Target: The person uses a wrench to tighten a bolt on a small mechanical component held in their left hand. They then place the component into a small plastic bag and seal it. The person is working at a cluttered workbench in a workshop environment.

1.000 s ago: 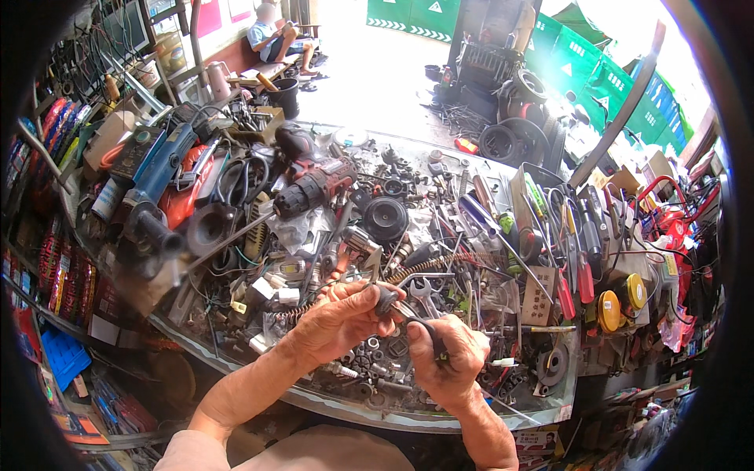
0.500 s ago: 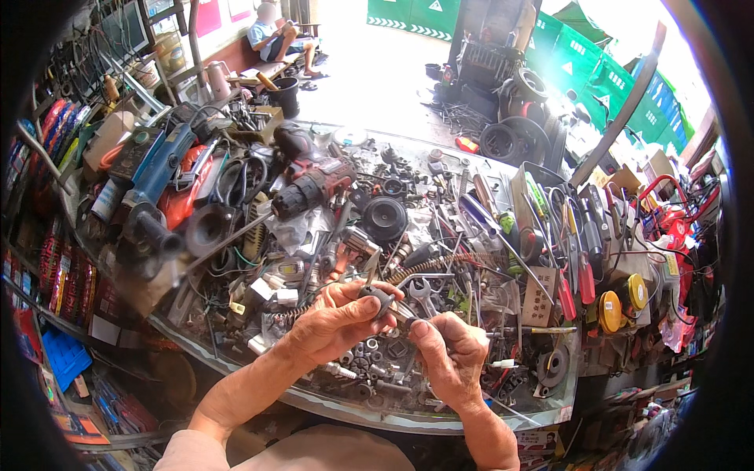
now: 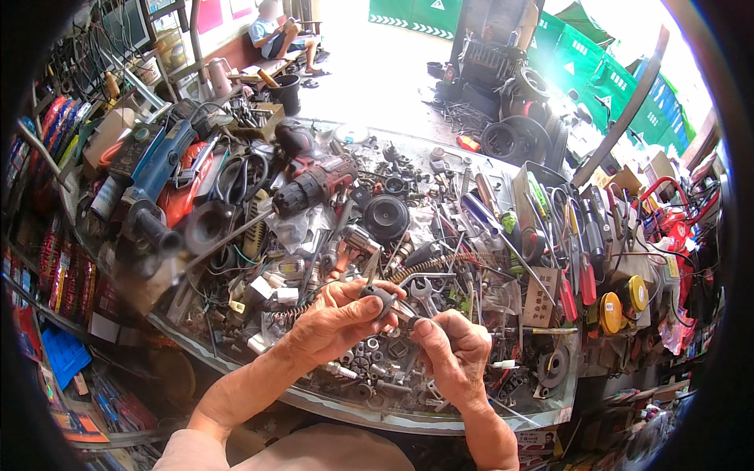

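Note:
Over the near middle of the crowded bench, my left hand is closed, with a small dark rounded part pinched between thumb and fingers. A pointed metal blade rises beside those fingers; whether it belongs to the part I cannot tell. My right hand is closed too, thumb against forefinger, on a small black piece. A short bright metal length lies between the hands, close to the dark part. Just beyond them is an open-ended wrench among loose hardware.
A cordless drill and a black round cap lie farther back. Left stands a blue power tool; right, red-handled screwdrivers and yellow round tins. The glass bench edge runs below my forearms. A person sits far off.
My right hand has turned slightly, its fingers shifting a little to the right. The left hand keeps its hold on the dark part, nearly still.

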The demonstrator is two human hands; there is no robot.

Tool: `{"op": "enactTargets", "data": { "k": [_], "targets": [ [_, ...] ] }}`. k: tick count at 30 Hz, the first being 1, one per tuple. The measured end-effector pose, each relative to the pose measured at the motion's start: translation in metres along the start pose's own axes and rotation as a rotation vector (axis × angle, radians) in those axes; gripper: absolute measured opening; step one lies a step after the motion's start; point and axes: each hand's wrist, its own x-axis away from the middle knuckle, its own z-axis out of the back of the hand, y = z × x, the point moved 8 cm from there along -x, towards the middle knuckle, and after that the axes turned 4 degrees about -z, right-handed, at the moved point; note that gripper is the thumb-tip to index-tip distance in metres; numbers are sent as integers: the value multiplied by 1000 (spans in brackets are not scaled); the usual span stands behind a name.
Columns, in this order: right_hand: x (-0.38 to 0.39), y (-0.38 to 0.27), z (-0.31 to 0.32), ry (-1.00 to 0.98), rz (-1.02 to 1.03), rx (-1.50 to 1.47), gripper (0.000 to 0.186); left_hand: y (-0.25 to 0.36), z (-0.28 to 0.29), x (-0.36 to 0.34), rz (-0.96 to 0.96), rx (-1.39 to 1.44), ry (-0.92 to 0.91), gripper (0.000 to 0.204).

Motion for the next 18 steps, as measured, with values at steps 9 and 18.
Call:
{"op": "enactTargets", "data": {
  "k": [9,18],
  "targets": [
    [6,-36,5,163,406,284,13,3,3,-5,-38,177,-24,39],
    [0,-27,33,441,255,235,16,1,10,-5,-41,76,52,46]
  ]
}}
